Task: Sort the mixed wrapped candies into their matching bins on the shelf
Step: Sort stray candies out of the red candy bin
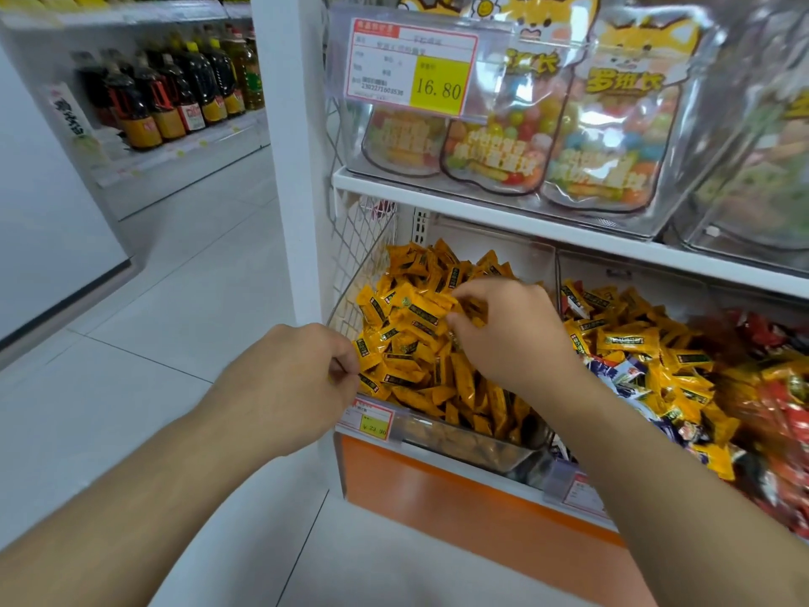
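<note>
A clear bin [473, 451] on the lower shelf is heaped with yellow wrapped candies [437, 378]. My left hand [297, 378] hovers at the bin's front left corner, its fingers pinched on a yellow candy at the edge. My right hand [503, 330] rests on top of the heap with its fingertips closed on a yellow candy. To the right, a second bin holds mixed candies [648, 365]: yellow, blue-and-white and red wrappers together. Red wrapped candies [775, 387] pile up at the far right.
A white shelf board [525, 216] runs just above the bins, carrying clear boxes of bagged sweets [604, 138] and a price tag [411, 65]. A white upright post [293, 168] borders the bins on the left. Bottles [175, 94] line a shelf across the tiled aisle.
</note>
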Demonstrator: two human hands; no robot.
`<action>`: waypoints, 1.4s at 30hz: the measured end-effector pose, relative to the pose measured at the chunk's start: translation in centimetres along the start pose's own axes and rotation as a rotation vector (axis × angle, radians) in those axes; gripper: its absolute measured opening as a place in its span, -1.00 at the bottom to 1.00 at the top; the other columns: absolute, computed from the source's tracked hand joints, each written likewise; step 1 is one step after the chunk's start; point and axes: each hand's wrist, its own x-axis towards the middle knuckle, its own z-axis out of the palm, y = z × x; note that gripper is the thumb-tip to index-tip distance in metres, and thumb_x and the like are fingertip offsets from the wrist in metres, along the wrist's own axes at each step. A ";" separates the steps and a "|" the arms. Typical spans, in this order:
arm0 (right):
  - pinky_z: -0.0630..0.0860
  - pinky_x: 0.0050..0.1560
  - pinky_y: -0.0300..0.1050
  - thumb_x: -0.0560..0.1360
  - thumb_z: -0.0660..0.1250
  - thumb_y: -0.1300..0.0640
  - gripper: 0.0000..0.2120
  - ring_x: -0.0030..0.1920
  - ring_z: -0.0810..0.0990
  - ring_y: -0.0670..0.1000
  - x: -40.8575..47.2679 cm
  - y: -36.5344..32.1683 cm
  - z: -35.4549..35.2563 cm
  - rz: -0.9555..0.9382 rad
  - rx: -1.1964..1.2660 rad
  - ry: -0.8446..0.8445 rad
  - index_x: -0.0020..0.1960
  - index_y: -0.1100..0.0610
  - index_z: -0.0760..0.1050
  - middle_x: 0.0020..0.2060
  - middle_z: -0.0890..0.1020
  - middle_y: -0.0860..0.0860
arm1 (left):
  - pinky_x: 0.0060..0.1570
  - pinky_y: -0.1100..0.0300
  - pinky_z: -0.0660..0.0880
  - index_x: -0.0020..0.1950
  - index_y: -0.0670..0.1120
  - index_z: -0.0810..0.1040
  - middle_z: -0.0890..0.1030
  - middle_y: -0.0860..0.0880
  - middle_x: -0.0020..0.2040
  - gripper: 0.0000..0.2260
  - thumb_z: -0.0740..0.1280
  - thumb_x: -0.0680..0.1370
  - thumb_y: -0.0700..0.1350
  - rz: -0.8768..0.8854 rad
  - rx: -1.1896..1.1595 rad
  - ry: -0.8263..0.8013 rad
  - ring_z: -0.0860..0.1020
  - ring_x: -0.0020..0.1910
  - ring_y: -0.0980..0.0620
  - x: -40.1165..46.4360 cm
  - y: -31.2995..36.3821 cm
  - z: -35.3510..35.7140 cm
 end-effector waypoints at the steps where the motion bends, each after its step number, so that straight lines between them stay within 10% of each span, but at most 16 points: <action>1: 0.59 0.23 -0.07 0.61 0.37 -0.04 -0.68 0.15 0.62 -0.06 0.0 -0.1 -0.3 -0.007 0.021 -0.023 0.35 -0.10 0.57 0.22 0.65 -0.15 | -0.10 0.25 0.60 0.00 0.16 0.68 0.64 0.22 -0.13 -0.90 0.37 0.60 0.02 0.000 0.005 -0.002 0.61 -0.11 0.23 0.0 0.1 0.0; 7: 0.27 0.50 -0.03 0.63 0.33 0.03 -0.39 0.57 0.25 0.03 -0.3 0.1 -1.2 0.006 -0.001 -0.186 0.62 -0.08 0.19 0.57 0.33 -0.06 | -0.11 0.16 0.63 -0.01 0.17 0.67 0.64 0.22 -0.15 -0.90 0.35 0.59 0.02 -0.005 0.061 0.017 0.61 -0.14 0.21 -0.1 0.5 0.0; 15: -0.11 0.58 0.40 0.68 0.10 -0.23 -0.27 0.60 -0.27 0.41 -2.7 -2.0 3.6 0.211 -0.298 -0.522 0.65 -0.12 -0.28 0.63 -0.31 0.19 | -0.10 0.09 0.66 -0.03 0.16 0.66 0.66 0.20 -0.16 -0.91 0.35 0.59 0.03 -0.006 0.038 0.044 0.62 -0.15 0.17 0.4 1.7 0.8; 22: 0.03 0.60 0.09 0.61 0.37 -0.03 -0.19 0.66 -0.16 0.01 -2.2 -0.3 0.1 0.068 0.184 -0.562 0.64 -0.31 -0.08 0.66 -0.13 -0.18 | -0.06 0.14 0.63 -0.01 0.15 0.67 0.65 0.23 -0.14 -0.94 0.41 0.56 0.01 0.032 -0.064 0.056 0.61 -0.12 0.22 1.4 2.4 1.5; 28: 0.03 0.55 -0.11 0.58 0.41 0.07 -0.21 0.64 -0.06 -0.10 -3.1 0.3 -2.4 -0.071 0.036 -0.359 0.66 -0.14 0.04 0.64 0.04 -0.19 | -0.01 0.30 0.51 0.24 0.15 0.61 0.61 0.18 0.07 -0.73 0.46 0.54 0.00 0.154 -0.106 0.098 0.57 0.03 0.19 3.2 3.8 3.4; 37: -0.05 0.56 -0.14 0.60 0.35 -0.02 -0.35 0.62 -0.06 -0.07 -6.2 4.9 -5.7 0.019 -0.086 -0.176 0.62 -0.09 0.18 0.61 0.14 -0.14 | 0.51 -0.33 0.01 0.54 0.49 0.07 -0.09 0.20 0.65 -0.20 0.30 0.36 0.56 0.148 0.163 -0.185 -0.05 0.61 -0.21 5.8 7.9 7.6; 42: 0.03 0.58 -0.13 0.62 0.34 -0.05 -0.42 0.61 0.02 -0.08 -7.4 5.5 -5.8 0.039 -0.060 -0.144 0.58 -0.06 0.26 0.57 0.22 -0.14 | 0.35 -0.28 0.31 0.38 0.38 0.43 0.29 0.17 0.50 -0.41 0.46 0.39 0.40 0.108 0.132 -0.126 0.30 0.47 -0.11 6.6 9.0 7.0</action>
